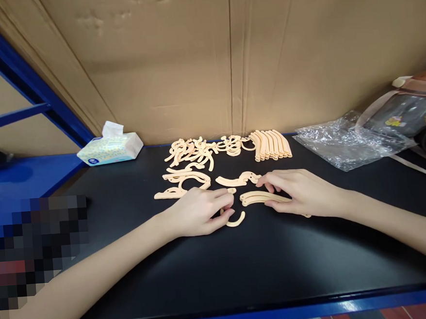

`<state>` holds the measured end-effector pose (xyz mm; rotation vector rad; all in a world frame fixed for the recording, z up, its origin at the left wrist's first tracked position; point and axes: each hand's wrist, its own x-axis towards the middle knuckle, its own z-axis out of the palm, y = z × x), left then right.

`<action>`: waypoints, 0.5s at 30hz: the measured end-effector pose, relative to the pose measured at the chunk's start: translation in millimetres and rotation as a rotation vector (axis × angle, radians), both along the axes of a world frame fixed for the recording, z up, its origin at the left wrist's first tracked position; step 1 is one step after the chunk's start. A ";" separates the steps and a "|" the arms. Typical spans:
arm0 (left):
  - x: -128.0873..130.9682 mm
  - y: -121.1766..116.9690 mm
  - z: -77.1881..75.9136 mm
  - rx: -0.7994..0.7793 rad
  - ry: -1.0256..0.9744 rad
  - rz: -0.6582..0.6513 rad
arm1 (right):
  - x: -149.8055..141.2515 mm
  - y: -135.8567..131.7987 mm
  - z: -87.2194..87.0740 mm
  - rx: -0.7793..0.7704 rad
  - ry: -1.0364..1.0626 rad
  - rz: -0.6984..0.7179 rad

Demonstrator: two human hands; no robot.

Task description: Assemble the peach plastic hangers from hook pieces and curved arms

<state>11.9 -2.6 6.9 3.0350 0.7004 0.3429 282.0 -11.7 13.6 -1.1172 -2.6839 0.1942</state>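
My left hand (198, 211) rests on the black tabletop (242, 264) with thumb and fingers pinched on a small curved wooden piece (236, 220). My right hand (303, 192) grips a long curved slotted wooden piece (254, 198) just to the right of it. The two pieces lie close, their ends nearly meeting between the hands. Just beyond the hands lie a few loose flat wooden shapes (238, 179). Farther back is a pile of several small curved wooden parts (194, 151) and a neat row of curved strips (272, 144).
A tissue box (110, 148) stands at the back left. Crumpled clear plastic (343, 145) and a dark bag (410, 109) lie at the back right. Cardboard (227, 56) walls off the rear. A blue frame (21, 75) rises at left.
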 end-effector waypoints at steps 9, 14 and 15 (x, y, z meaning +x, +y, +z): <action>0.1 0.6 -0.2 0.020 -0.003 -0.010 | -1.0 -1.6 -3.2 0.059 0.015 0.019; -0.3 -0.2 0.3 0.083 -0.003 -0.034 | -0.7 1.2 -4.8 0.036 0.059 -0.015; -0.5 -0.5 0.3 0.095 -0.006 -0.043 | -0.5 1.6 -5.1 0.032 0.074 -0.031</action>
